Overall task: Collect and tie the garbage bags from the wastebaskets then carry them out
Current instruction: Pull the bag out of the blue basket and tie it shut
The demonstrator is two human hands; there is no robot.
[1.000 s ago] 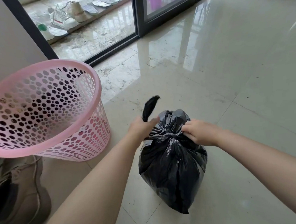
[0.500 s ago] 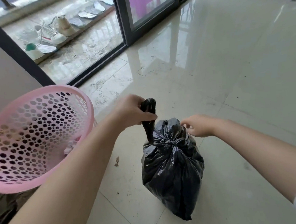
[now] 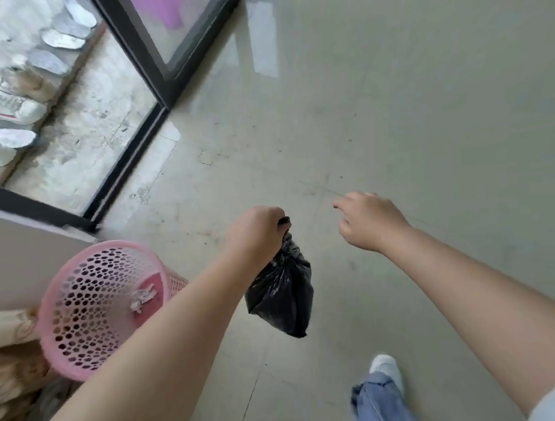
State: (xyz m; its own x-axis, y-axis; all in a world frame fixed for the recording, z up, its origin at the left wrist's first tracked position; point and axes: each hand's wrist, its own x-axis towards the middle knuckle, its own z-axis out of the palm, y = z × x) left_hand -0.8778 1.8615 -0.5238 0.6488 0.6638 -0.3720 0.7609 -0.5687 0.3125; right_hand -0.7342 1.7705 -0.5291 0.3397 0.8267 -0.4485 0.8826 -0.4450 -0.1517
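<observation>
A: Scanning from the left edge: shoes point(image 3: 9, 109) and loose insoles point(image 3: 60, 39) lie in a row on a wet ledge beyond a dark-framed sliding door point(image 3: 147, 60). Motion blur smears that corner, so I count roughly 2 sneakers and would not swear to more.

B: Below that?

A: 1 pink perforated wastebasket point(image 3: 108, 304) stands on the floor against a pale wall point(image 3: 20, 258). No liner in it. A crumpled scrap of paper point(image 3: 142, 298) sits on its bottom. The left forearm crosses in front of its near rim.

B: And the bag?

A: Black garbage bag point(image 3: 283, 295), neck knotted, hanging clear of the tiled floor point(image 3: 393, 103) just right of the wastebasket. The left hand point(image 3: 256, 236) is clenched around the twisted tail above the knot; a stub of black plastic pokes out past the knuckles. The bag's lower point dangles free, touching nothing.

B: Right side?

A: Right hand point(image 3: 369, 220) is released, holding nothing, fingers loosely spread, well apart from the bag and raised over bare tile. Palm faces down.

B: Anything lower in view?

A: 1 leg in blue jeans point(image 3: 378, 407) with a white shoe point(image 3: 385, 368), planted on the tile below the right forearm. Pale sleeve cuffs show at both bottom corners. Purple shape behind the door glass, top centre; cannot tell what it is.
</observation>
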